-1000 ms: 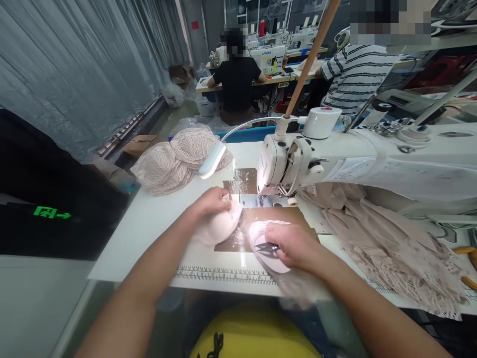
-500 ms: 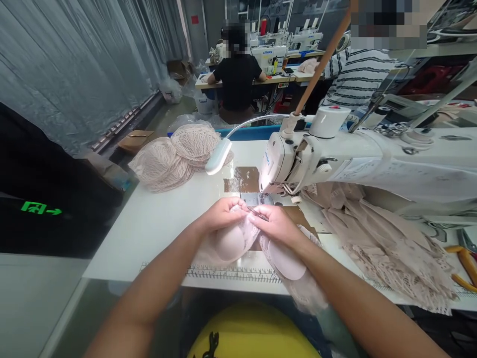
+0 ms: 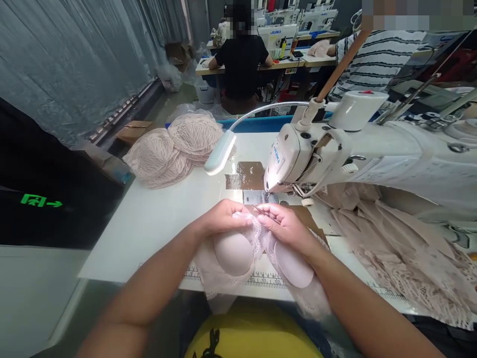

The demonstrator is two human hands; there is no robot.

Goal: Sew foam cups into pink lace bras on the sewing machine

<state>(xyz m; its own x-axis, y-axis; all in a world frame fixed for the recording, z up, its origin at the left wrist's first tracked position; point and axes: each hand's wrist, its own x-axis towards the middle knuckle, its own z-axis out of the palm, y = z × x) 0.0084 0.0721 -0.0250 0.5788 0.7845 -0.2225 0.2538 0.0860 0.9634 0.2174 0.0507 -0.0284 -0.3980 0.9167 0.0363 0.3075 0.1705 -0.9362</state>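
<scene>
Rounded lace cups (image 3: 158, 156) are piled on the table (image 3: 149, 223) at left. Over its front edge, the padded lace bra (image 3: 234, 252) is pinched in the left hand's (image 3: 226, 218) grip, then the right hand's (image 3: 286, 224), where a slim metal tool (image 3: 266, 213) is clasped too.

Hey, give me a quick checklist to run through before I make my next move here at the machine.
1. Left hand gripping the lace piece: ok.
2. Right hand holding the slim metal tool: ok.
3. Both hands in front of the sewing machine head, not under it: ok.
4. Needle raised: cannot tell, too small to make out.
5. Lace piece fully on the table: not ok, its sheer fabric hangs over the front edge.
6. Stacked lace cups apart from both hands: ok, they sit toward the back left.
</scene>
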